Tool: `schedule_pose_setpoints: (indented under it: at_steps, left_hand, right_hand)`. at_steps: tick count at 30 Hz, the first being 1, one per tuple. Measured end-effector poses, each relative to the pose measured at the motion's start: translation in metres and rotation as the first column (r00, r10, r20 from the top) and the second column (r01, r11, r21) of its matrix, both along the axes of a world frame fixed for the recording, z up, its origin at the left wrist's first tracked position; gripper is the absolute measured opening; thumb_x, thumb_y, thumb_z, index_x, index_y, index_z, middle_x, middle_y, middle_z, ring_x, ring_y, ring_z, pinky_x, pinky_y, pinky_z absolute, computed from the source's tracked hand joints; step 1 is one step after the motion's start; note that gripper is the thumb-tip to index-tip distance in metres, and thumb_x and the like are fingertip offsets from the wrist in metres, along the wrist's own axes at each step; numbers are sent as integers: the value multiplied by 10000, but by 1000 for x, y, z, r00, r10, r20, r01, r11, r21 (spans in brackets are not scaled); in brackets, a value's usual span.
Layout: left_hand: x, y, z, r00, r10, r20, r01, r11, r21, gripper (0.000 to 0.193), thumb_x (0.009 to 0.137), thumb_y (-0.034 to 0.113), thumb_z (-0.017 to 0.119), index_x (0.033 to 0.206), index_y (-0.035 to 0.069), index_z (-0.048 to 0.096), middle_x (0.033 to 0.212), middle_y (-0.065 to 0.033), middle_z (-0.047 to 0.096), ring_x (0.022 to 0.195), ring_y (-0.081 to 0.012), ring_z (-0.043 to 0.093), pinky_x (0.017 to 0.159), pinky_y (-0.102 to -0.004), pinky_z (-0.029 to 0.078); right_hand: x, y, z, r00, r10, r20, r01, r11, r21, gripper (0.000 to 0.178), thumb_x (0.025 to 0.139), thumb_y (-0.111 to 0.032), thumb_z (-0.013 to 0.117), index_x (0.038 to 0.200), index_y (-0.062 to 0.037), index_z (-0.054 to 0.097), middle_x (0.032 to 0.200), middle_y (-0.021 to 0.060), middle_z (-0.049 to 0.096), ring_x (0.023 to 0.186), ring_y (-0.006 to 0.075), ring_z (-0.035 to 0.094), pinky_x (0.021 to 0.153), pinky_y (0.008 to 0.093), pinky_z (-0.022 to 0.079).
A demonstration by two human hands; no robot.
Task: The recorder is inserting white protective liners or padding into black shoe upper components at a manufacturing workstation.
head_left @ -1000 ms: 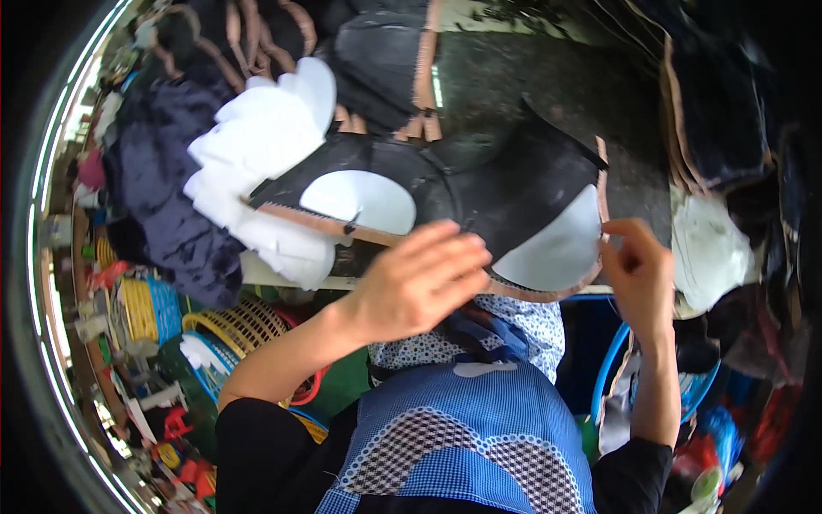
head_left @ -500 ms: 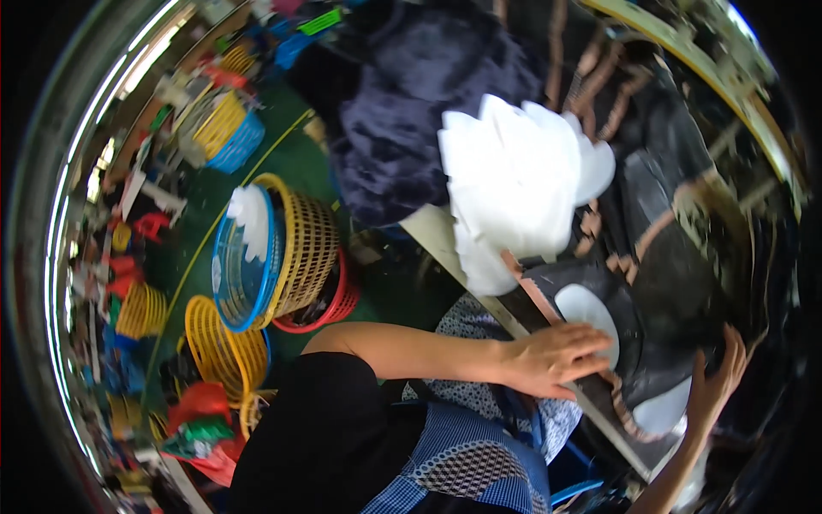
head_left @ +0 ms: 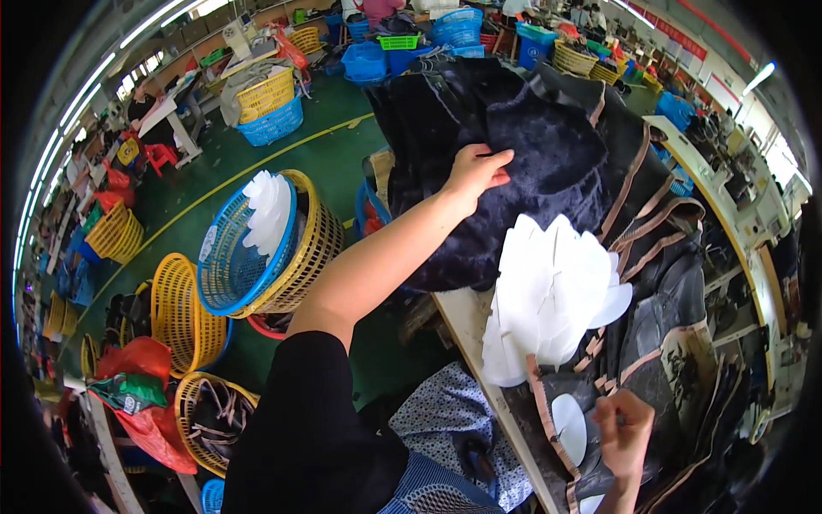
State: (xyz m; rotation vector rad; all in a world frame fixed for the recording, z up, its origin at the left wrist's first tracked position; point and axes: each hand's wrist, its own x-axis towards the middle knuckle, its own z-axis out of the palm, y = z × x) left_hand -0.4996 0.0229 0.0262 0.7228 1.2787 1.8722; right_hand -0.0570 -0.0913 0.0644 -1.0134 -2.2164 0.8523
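Note:
My left hand (head_left: 476, 178) reaches over a pile of dark furry fabric (head_left: 454, 231), its thumb and fingers closed on the edge of a rounded dark fur piece (head_left: 552, 141). My right hand (head_left: 625, 428) is curled above the black sheets on the bench, fingertips bunched; whatever may be in them is too small to make out. Beside it a white oval piece (head_left: 568, 427) lies on a black piece with a brown edge strip (head_left: 548, 407). A fanned stack of white oval pieces (head_left: 548, 300) lies between my two hands, at the bench's left edge.
A blue basket (head_left: 224, 276) with white pieces sits in a yellow basket (head_left: 318, 248) on the green floor to my left. Another yellow basket (head_left: 184, 317) and a red bag (head_left: 150, 428) are nearer. Black sheets with brown strips (head_left: 629, 184) cover the bench's right side.
My left hand has moved from the white oval by the bench edge forward to the dark fur. My right hand has gone from spread fingers to curled ones. The view has tilted up.

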Motion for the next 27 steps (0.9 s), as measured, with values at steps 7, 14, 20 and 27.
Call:
schedule_pose_setpoints:
  at_steps: [7,14,20,27]
  left_hand:
    - [-23,15,52,934,-286,214,245,949,199,227,927,244,728,983,63,603,894,-74,666,805,-186,689,757,-351,625]
    - [-6,-33,23,881,-395,261,363,917,163,148,923,171,692,1019,88,615,943,-57,710,792,-179,720,758,-347,625]
    - [-37,-52,12,904,-387,181,372,922,110,506,1086,499,451,1213,32,600,1021,-122,712,884,-233,738,781,-345,621]
    - [-44,-31,-1,986,-144,-78,143,989,-21,374,1099,358,481,1004,26,624,872,-99,721,714,-201,729,616,-323,609]
  right_hand:
    - [-61,32,18,997,67,-34,-67,998,-16,121,886,-26,743,916,11,632,744,114,647,619,195,625,584,313,486]
    - [-197,93,55,980,73,185,-192,588,785,721,700,-23,818,1367,-103,555,1472,152,499,1363,390,456,1098,472,413]
    - [-247,133,43,953,296,-66,-204,786,584,141,852,-5,731,991,-7,751,955,152,732,898,316,671,825,385,535]
    - [-240,179,40,743,-56,-667,-28,993,-115,203,1021,-185,680,881,-44,723,792,-88,599,738,2,463,669,181,372]
